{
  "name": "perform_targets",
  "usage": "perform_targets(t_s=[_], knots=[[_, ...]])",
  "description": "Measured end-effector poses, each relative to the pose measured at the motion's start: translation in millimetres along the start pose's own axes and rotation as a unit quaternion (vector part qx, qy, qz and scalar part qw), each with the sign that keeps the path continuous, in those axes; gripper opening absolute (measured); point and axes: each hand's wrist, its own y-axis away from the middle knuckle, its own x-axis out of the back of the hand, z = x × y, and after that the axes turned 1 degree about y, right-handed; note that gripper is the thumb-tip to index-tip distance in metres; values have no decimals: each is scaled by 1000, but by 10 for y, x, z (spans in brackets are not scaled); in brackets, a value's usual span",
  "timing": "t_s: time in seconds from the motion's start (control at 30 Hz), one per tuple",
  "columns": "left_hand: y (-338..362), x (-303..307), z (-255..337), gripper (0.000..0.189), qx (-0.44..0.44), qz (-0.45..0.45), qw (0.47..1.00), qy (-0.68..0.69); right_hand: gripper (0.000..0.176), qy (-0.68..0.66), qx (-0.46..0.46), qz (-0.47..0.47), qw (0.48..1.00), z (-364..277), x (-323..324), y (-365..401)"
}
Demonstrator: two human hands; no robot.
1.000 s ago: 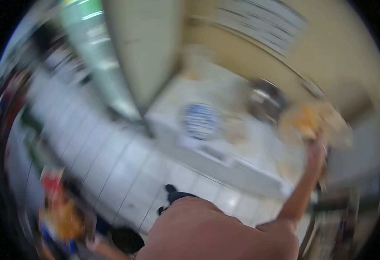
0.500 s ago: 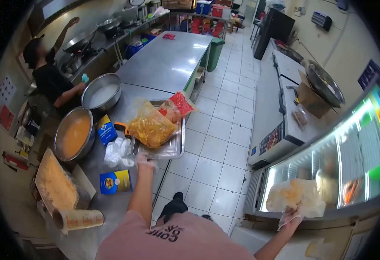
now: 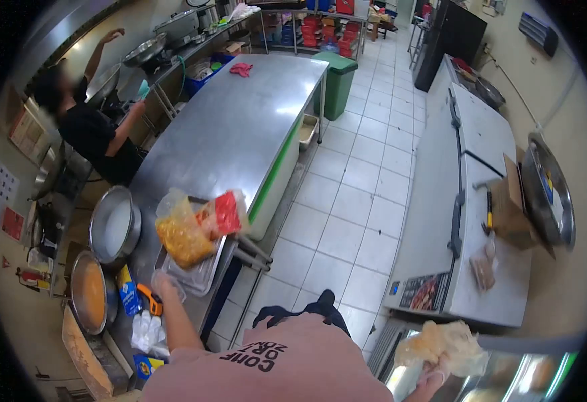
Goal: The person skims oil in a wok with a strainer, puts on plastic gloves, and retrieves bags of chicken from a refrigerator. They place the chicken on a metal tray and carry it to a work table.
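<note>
My left hand [image 3: 166, 284], in a clear glove, is at the near edge of a metal tray [image 3: 203, 283]; its fingers are too blurred to make out. On that tray lie a bag of yellow food [image 3: 183, 238] and a red-and-clear bag [image 3: 223, 214]. Far to the right, my right hand [image 3: 433, 375], also gloved, is closed on a crumpled, pale plastic bag [image 3: 444, 348] with yellowish residue. Left of the tray are a bowl of white liquid [image 3: 114, 224], a bowl of orange liquid [image 3: 90, 293], a blue box [image 3: 128, 291] and an orange-and-black tool [image 3: 150, 299].
A person in black [image 3: 96, 127] stands at the stoves on the left. The steel table [image 3: 226, 127] stretches ahead, with a green bin [image 3: 336, 84] at its far end. White freezers [image 3: 434, 228] line the right side, beyond the tiled floor [image 3: 327, 201].
The view has turned and shifted, so the tray and bowls appear farther left and the glass-fronted fridge lower. The other person's lower hand, with a teal item, is raised away from the white-liquid bowl.
</note>
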Motion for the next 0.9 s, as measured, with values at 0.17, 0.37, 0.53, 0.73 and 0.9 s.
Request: perform_targets(t_s=[0.17, 0.37, 0.53, 0.73, 0.9], knots=[[1837, -473, 2228, 27, -135, 101, 983, -76, 35, 36, -90, -120, 988, 197, -2111, -1861], [2626, -2567, 3283, 14, -91, -116, 963, 226, 29, 16, -73, -279, 957, 518, -5018, -3694], [2924, -4849, 4099, 12, -109, -279, 941, 157, 30, 18, -76, -164, 983, 608, -6244, -4360], [4356, -8176, 4451, 21, 36, -605, 795, -16, 32, -54, -92, -18, 994, 505, -6350, -5164], [5609, -10920, 3913, 15, 212, -704, 676, -53, 27, -113, -82, 7, 990, 330, -6865, -5796]])
